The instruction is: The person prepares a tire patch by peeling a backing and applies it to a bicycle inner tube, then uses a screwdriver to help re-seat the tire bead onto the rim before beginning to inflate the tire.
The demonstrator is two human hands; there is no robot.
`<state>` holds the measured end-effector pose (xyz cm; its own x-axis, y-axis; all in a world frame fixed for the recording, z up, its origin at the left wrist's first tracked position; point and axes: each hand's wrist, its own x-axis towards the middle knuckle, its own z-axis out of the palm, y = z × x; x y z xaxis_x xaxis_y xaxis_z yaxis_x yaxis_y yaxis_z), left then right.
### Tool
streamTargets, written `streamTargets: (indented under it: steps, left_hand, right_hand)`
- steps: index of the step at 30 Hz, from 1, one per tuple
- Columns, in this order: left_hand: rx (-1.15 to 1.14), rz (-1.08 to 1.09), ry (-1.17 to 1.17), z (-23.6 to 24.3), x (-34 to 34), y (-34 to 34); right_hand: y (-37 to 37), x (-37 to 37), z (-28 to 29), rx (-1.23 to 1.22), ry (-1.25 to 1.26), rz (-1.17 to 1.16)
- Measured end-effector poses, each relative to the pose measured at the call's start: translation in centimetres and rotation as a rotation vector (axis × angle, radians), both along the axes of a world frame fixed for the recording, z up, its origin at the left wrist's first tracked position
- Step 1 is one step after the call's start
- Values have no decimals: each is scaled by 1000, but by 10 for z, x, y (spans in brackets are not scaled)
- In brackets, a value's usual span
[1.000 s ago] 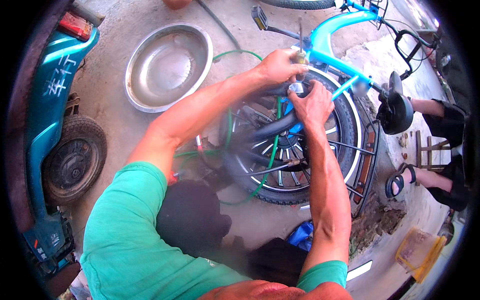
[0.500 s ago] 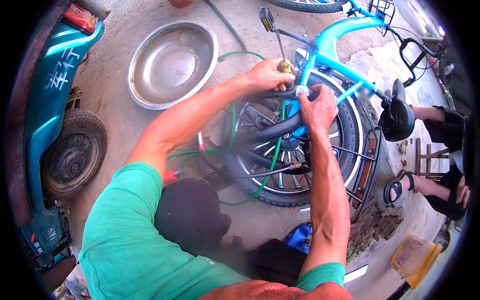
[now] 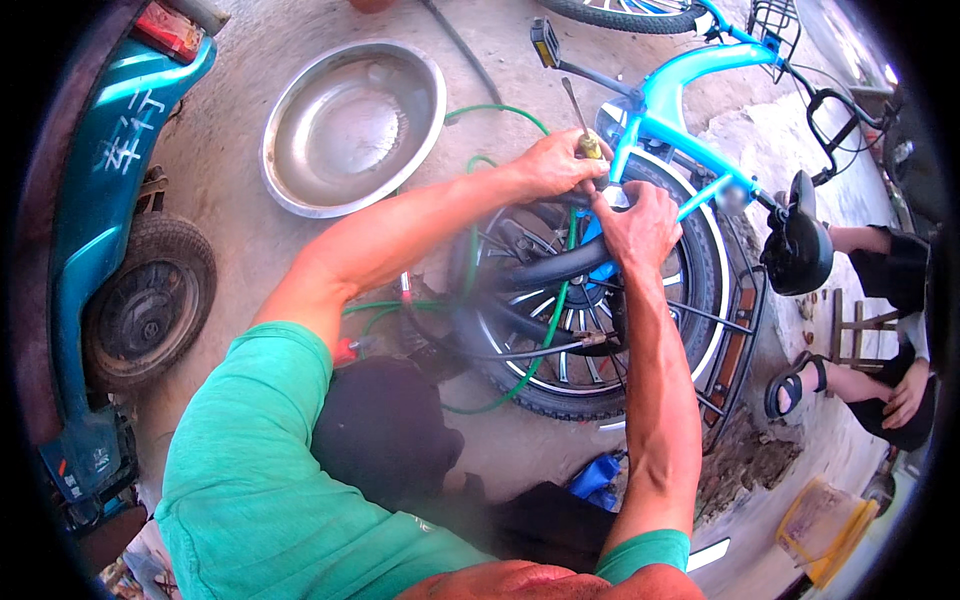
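- The yellow-handled screwdriver point(image 3: 590, 147) is gripped in the left hand point(image 3: 552, 166); its fingers are curled round the handle, and the shaft is pointed up and away.
- The black inner tube point(image 3: 560, 265) is pinched between the thumb and fingers of the right hand point(image 3: 640, 228); it is looped from there toward the left, over the spoked wheel point(image 3: 708, 260).
- Both hands are held close together, beside the frame of the blue bicycle point(image 3: 680, 75); the contact between their fingertips cannot be told.
- A green hose point(image 3: 563, 295) is draped across the wheel; a metal basin point(image 3: 355, 125) is set on the ground, left of the bicycle.
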<state>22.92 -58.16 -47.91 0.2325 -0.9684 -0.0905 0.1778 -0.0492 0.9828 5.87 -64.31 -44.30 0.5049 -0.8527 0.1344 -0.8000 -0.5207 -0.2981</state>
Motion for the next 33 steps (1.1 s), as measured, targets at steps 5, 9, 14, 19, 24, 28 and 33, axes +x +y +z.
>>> streamTargets:
  steps: [5,9,14,19,24,28,33]
  left_hand:
    - [-104,53,-428,3,6,2]
    - [-105,30,-262,12,1,7]
    - [-210,121,-607,50,-8,11]
    - [-295,179,-483,51,-16,14]
    - [-116,71,-617,35,-14,1]
    - [-225,93,-561,41,-17,0]
    - [-72,133,-449,31,-10,-2]
  right_hand:
    - [0,0,-3,-10,14,-4]
    - [0,-1,-3,4,17,5]
    - [-4,-6,1,64,34,57]
    - [-2,-7,2,37,45,83]
    - [-2,-7,0,36,51,88]
    - [-1,-7,2,29,46,72]
    - [-3,-6,8,73,119,92]
